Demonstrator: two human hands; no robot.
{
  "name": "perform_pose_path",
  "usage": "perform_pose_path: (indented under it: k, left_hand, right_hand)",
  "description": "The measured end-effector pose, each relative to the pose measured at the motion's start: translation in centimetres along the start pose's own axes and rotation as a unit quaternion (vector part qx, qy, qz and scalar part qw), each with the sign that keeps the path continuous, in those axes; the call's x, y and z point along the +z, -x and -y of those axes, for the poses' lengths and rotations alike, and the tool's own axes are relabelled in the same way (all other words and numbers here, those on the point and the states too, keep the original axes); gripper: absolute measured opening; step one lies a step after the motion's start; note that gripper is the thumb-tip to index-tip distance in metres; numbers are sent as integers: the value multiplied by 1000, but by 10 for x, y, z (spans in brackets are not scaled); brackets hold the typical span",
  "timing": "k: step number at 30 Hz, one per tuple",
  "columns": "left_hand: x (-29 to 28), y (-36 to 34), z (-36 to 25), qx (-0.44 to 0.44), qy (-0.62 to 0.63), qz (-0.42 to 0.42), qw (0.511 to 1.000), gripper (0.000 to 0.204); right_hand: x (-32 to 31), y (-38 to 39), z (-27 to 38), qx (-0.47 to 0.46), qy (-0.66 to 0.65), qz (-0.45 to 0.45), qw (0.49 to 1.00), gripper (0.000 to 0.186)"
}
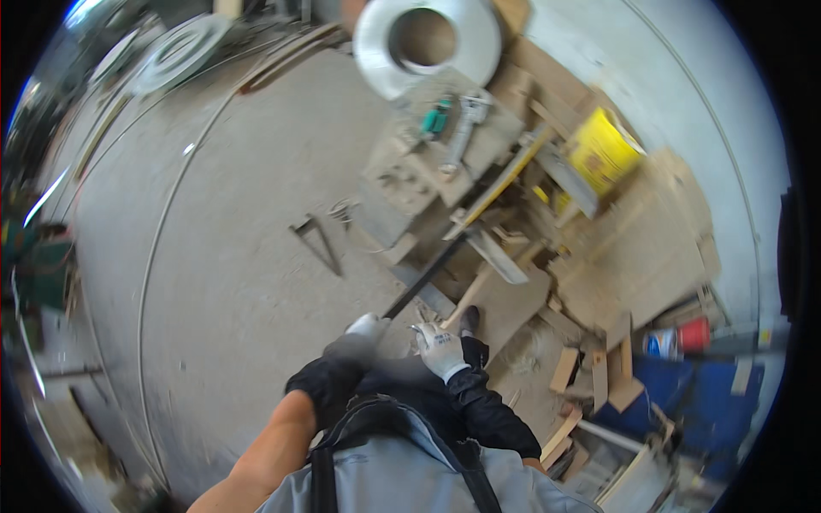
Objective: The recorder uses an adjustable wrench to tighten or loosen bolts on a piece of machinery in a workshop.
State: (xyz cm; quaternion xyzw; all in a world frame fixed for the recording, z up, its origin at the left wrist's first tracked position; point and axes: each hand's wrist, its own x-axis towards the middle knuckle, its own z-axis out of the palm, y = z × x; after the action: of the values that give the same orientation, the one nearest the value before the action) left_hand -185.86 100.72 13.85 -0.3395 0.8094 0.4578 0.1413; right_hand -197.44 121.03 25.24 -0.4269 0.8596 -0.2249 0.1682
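My left hand (366, 327), in a white glove with a dark sleeve, is closed round the near end of a long dark flat bar (426, 279); motion blurs it a little. The bar slants away to the right, to the edge of a dusty metal work block (385, 214). Beside it is my right hand (440, 350), also in a white glove, its fingers bent near a pale strip (462, 305); whether they grip anything is unclear. On the block lie an adjustable wrench (464, 137) and a green-handled tool (436, 118). A yellow bar (505, 184) slants beyond the dark bar's far end.
A large metal ring (372, 43) stands behind the block. A yellow bucket (603, 154) sits to the right, by cardboard (641, 231). Wood offcuts (599, 380) are piled at lower right. On the floor lie a triangular metal bracket (321, 246) and a long cable (158, 227).
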Motion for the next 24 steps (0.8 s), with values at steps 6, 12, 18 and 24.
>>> perform_pose_path:
  k: [6,12,18,24]
  left_hand:
    - [-57,-14,-226,257,158,-118,946,21]
    - [-66,-82,-349,391,114,-184,895,23]
    - [33,-129,-254,355,-138,-173,908,37]
    - [92,-58,-181,215,-148,-127,957,71]
  right_hand:
    - [-68,98,-55,252,-35,-170,952,22]
    - [-85,126,-67,273,-128,-309,902,24]
    - [-71,168,-72,346,-192,-325,859,25]
    - [-69,217,-89,472,-292,-325,765,27]
